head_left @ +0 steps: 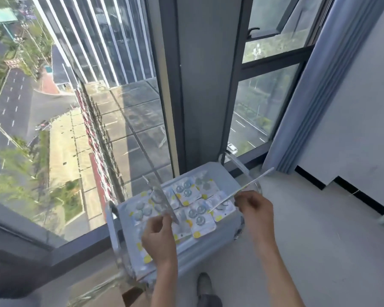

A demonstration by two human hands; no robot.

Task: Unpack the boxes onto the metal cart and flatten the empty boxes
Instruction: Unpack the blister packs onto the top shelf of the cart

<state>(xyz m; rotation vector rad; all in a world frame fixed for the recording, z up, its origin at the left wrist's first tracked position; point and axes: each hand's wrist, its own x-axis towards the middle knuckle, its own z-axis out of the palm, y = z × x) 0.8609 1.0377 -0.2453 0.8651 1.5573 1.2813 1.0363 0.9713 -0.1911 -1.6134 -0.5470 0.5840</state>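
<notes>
Head cam, the only view: you've got 1 blister card in each hand over the metal cart (220,173), which sits by the window (75,129). Your left hand (159,239) pinches the left card (161,201) by its near edge, and it stands almost edge-on, pointing toward 12 o'clock. Your right hand (254,210) has fingers curled on the right card (242,188), which slants off toward 2 o'clock.

The cart's top tray is already tiled with laid-out cards (192,207): white backing, yellow dots, clear bubbles over bluish round pieces. What the pieces are, I can't tell.

My guess is these are feather-light, thin and bendy, with slick plastic fronts, so keep holding the flat cardboard border, not the bubbles. No box shows clearly; there's a brown bit at 6 o'clock near your shoe (205,284).
</notes>
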